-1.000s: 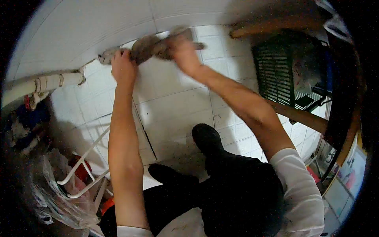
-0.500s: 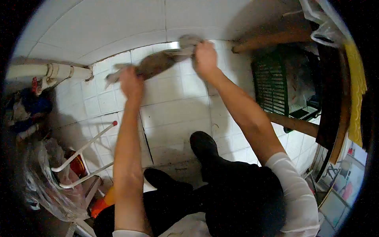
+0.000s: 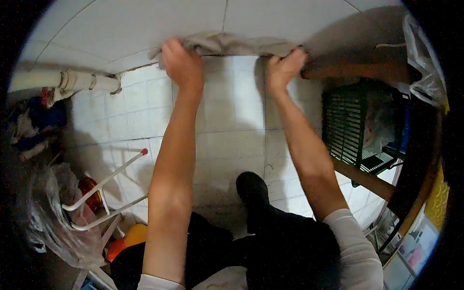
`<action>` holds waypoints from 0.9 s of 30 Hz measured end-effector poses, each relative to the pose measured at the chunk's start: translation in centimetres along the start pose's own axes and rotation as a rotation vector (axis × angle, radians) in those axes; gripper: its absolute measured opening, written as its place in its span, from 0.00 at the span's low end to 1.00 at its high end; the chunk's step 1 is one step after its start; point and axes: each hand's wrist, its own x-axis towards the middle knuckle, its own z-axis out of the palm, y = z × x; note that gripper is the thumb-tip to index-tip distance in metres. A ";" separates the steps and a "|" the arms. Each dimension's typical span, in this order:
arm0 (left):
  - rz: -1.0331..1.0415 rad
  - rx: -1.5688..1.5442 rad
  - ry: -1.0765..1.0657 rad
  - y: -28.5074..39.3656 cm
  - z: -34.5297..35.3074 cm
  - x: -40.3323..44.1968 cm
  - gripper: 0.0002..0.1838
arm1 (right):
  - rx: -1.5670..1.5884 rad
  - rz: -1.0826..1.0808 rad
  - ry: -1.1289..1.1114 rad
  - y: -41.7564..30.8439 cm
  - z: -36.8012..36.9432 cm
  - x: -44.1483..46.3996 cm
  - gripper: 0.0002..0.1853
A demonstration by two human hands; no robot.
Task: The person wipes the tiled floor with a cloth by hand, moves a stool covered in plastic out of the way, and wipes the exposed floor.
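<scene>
A greyish-beige cloth (image 3: 227,44) is stretched lengthwise between my two hands, against the foot of the tiled wall (image 3: 145,29) where it meets the floor. My left hand (image 3: 182,63) is closed on the cloth's left end. At its right end my right hand (image 3: 287,67) grips it with bent fingers. Both arms reach straight forward over the white floor tiles (image 3: 227,111). Some of the fingertips are hidden behind the hands.
A white pipe (image 3: 77,83) joins the wall at left. Below it are a white metal frame with a red tip (image 3: 144,152) and a clear plastic bag (image 3: 63,227). On the right, a green crate (image 3: 344,123) stands by a wooden beam (image 3: 362,179).
Both hands have moved right and forward with the cloth, from above the floor to the base of the wall. The cloth, slanted before, now runs nearly level.
</scene>
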 end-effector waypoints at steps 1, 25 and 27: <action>-0.060 -0.021 -0.088 -1.0 1.0 -1.1 0.16 | -0.010 0.017 -0.083 0.1 1.0 -1.5 0.22; -0.604 -0.334 0.398 -15.1 0.6 8.6 0.21 | 1.101 0.639 -0.814 -18.6 8.7 -5.0 0.12; -0.695 -0.494 0.496 -18.1 -0.7 10.6 0.22 | 0.982 0.652 -0.777 -21.5 9.5 -5.9 0.12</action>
